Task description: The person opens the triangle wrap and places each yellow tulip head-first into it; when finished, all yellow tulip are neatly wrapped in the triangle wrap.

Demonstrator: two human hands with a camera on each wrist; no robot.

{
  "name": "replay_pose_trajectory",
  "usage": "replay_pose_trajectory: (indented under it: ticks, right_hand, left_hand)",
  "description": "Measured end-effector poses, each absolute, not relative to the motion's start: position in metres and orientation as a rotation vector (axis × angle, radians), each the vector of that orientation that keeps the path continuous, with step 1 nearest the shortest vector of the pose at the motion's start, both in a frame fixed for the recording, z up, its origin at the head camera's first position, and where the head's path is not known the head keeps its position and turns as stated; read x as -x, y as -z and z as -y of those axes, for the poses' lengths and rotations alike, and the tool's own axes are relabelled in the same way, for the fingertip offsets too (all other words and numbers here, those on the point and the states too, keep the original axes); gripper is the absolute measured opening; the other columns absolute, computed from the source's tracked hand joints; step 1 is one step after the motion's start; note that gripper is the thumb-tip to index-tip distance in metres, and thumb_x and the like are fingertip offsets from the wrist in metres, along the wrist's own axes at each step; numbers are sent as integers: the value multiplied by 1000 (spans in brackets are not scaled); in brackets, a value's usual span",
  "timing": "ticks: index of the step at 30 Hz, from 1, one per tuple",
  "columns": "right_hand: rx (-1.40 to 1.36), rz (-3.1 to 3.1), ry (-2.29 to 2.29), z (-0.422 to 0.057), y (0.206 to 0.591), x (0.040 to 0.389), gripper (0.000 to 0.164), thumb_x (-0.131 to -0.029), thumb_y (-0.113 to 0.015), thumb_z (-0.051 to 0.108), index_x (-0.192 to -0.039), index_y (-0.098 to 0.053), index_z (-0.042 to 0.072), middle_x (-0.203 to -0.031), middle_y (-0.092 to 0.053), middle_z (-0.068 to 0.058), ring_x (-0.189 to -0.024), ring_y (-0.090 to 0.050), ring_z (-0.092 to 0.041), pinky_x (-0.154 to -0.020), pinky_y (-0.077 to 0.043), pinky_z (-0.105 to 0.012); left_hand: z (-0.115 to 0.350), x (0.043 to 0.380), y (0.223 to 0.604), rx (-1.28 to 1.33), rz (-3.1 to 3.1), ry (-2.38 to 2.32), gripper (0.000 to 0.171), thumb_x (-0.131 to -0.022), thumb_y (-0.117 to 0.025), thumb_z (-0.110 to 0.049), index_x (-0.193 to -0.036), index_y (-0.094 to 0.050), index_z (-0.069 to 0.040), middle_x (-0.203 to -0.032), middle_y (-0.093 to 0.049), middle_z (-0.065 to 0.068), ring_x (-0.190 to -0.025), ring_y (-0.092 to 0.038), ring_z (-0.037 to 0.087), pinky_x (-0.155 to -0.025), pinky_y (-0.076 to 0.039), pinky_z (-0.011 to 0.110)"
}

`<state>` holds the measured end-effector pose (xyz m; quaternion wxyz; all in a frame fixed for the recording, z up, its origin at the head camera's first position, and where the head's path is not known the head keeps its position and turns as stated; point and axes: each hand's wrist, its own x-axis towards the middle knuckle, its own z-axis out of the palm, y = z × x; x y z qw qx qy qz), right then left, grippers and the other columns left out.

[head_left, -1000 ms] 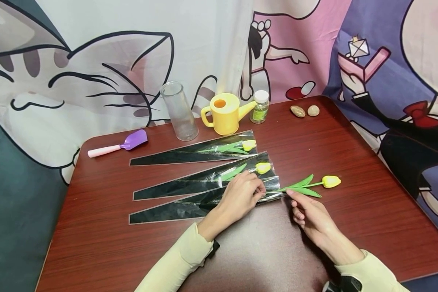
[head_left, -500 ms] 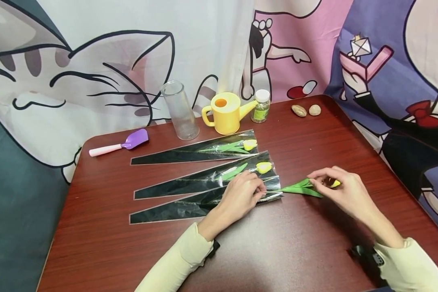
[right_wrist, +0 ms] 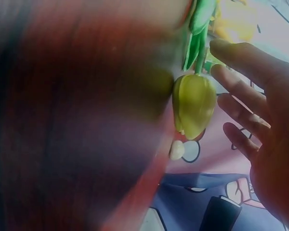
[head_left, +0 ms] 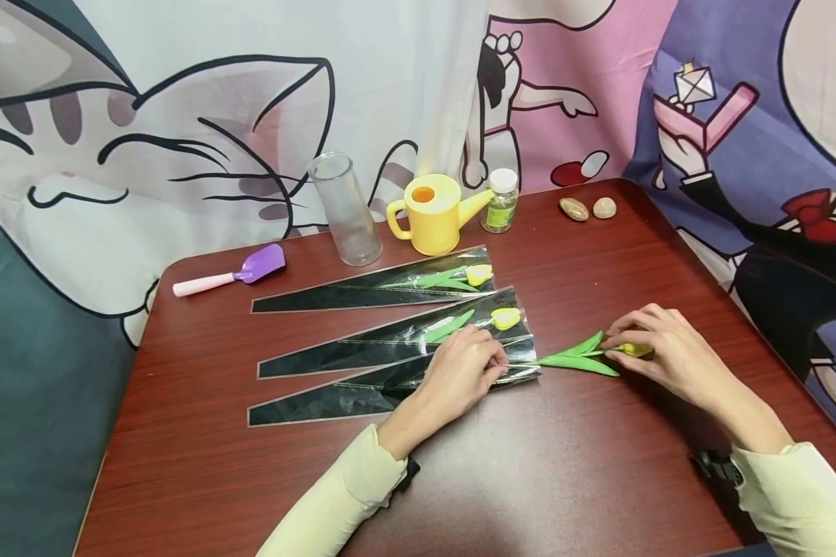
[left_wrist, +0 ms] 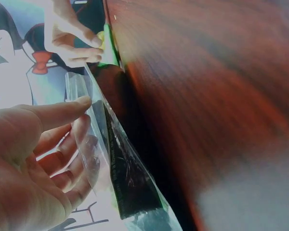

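My left hand (head_left: 463, 362) pinches the mouth edge of the nearest black-and-clear flower sleeve (head_left: 334, 401); the film (left_wrist: 106, 144) stands raised at its fingertips in the left wrist view. Out of that mouth lies an artificial yellow tulip, its green leaves (head_left: 574, 362) outside and its lower stem at the sleeve. My right hand (head_left: 669, 352) is over the stem just below the bloom (right_wrist: 195, 106). In the right wrist view its fingers are spread and slightly bent, with a small gap to the stem. Two more sleeves (head_left: 362, 336) each hold a yellow tulip (head_left: 505, 319).
Along the back stand a clear glass vase (head_left: 348, 216), a yellow watering can (head_left: 435, 220) and a small white-capped bottle (head_left: 499, 205). Two stones (head_left: 574, 209) lie at the back right. A purple toy shovel (head_left: 261, 264) lies at the left. Printed curtains hang behind the table (head_left: 181, 464).
My right hand has moved right and away from the sleeve's mouth, along the tulip to below its bloom. My left hand stays at the sleeve's edge.
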<state>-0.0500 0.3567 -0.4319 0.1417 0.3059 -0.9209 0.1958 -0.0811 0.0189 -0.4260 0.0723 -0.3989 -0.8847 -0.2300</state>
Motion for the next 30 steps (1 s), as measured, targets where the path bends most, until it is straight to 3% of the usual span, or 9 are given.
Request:
replay_pose_trajectory:
  ticks: [5, 8, 13, 21, 24, 27, 30]
  right_hand:
    - [-949, 2629, -559, -357, 434, 53, 23, -68, -84, 15, -90, -78, 21, -97, -66, 7, -94, -52, -16, -72, -29, -31]
    - [-971, 2621, -556, -355, 433, 54, 14, -79, -78, 29, -90, -78, 21, -98, -66, 6, -94, -52, -16, -72, -29, -31]
    - [-968, 2625, -495, -351, 432, 56, 46, -97, -49, 55, -86, -77, 20, -96, -65, 7, -92, -52, -16, -71, -31, -33]
    - [-957, 2631, -407, -348, 432, 56, 59, -98, -36, 61, -81, -75, 18, -92, -64, 7, -88, -53, -19, -69, -32, -35]
    - [-970, 2633, -396, -349, 433, 57, 47, -97, -47, 54, -81, -74, 18, -91, -63, 6, -87, -54, -20, -68, -33, -36]
    - [-979, 2630, -392, -349, 433, 58, 22, -87, -62, 38, -80, -72, 19, -90, -63, 7, -86, -54, -19, -67, -34, -36]
    - [-977, 2624, -397, -347, 432, 59, 13, -80, -65, 32, -79, -71, 20, -89, -63, 8, -85, -53, -18, -68, -33, -34]
  left_hand:
    - [-19, 81, 425, 1205, 2664, 685, 4, -86, -76, -22, -83, -72, -22, -82, -60, -14, -84, -52, 5, -77, -43, 22]
    - [-18, 81, 426, 1203, 2671, 676, 5, -86, -77, -23, -83, -72, -22, -81, -59, -15, -83, -51, 5, -76, -43, 21]
    - [-19, 81, 424, 1199, 2677, 667, 6, -85, -77, -24, -83, -72, -22, -81, -58, -15, -83, -51, 5, -77, -43, 21]
    - [-19, 82, 423, 1197, 2676, 667, 7, -85, -78, -24, -83, -72, -22, -81, -59, -15, -83, -51, 5, -78, -42, 21]
    - [-19, 82, 423, 1197, 2678, 664, 6, -85, -77, -24, -83, -72, -22, -81, -59, -14, -83, -51, 5, -77, -42, 21]
    - [-19, 82, 423, 1196, 2683, 661, 6, -85, -77, -25, -83, -72, -22, -81, -59, -14, -82, -51, 5, -76, -42, 21]
    - [-18, 82, 423, 1189, 2689, 658, 6, -85, -77, -25, -83, -72, -23, -81, -59, -15, -82, -50, 5, -76, -42, 21]
